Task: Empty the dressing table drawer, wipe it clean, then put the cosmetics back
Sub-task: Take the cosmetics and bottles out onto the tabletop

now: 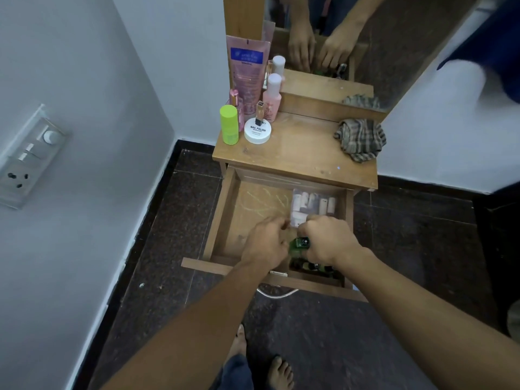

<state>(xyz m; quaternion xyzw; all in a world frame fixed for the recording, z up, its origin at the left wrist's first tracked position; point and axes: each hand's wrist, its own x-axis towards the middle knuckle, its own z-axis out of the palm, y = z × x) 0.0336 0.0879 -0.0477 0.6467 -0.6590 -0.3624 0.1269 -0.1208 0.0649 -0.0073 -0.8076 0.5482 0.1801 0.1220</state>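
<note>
Two hands are down in the open wooden drawer [253, 209] of the dressing table, both in its right half. The right hand [329, 243] has its fingers curled tight round a small green bottle with a dark cap [300, 244], held just above the front right corner of the drawer, where a row of dark little bottles [312, 267] lies. The left hand [264, 243] is curled just beside it, fingertips at the near edge of a clear plastic pouch of white tubes [312, 205] in the rear right corner; cannot tell if it pinches the pouch or holds nothing. Other cosmetics stand packed at the left rear corner of the wooden tabletop [295, 147]: a lime green cylinder bottle [228, 124], a white round jar marked nail polish [257, 131], a pink bottle with a white cap [272, 97] and a tall pink tube [247, 71] standing on end. A crumpled checked cloth [360, 139] sits at the right rear corner. Risks, as judged:
- The hands crowd each other, so a knock could drop the green bottle onto the row below.
- The tabletop cluster is tight, so one more item set there could topple the tube and domino the rest.
- The drawer is pulled far out, so downward pressure may tilt or jam it.
</note>
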